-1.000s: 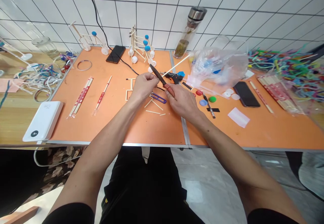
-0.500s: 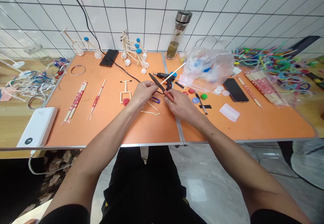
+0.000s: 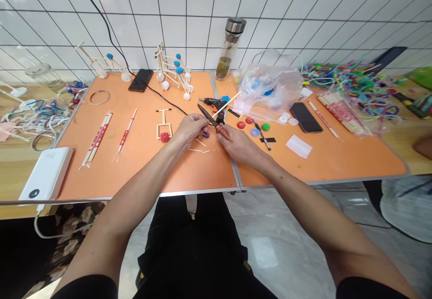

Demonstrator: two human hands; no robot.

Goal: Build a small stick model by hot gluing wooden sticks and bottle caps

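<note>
My left hand (image 3: 192,129) pinches a thin wooden chopstick (image 3: 230,103), which slants up to the right. In my right hand (image 3: 238,145) is a knife (image 3: 205,112) with a dark blade and a reddish-brown handle. Its blade crosses the chopstick close to my left fingertips; whether it cuts in cannot be made out. Below the hands lie short cut stick pieces (image 3: 195,150). A small stick frame (image 3: 164,122) with a red block (image 3: 164,137) lies left of my left hand. Just beyond the knife sits a black and orange glue gun (image 3: 216,105), partly hidden.
Stick models with blue balls (image 3: 177,64) stand by the tiled wall, near a phone (image 3: 141,80) and a tea bottle (image 3: 230,49). Wrapped chopsticks (image 3: 97,139) and a power bank (image 3: 47,173) lie left. A plastic bag (image 3: 270,85), bottle caps, and another phone (image 3: 305,117) lie right.
The view has swung a little, so the table sits further left and lower. Both hands keep their hold, with the knife staying against the chopstick near the left fingertips.
</note>
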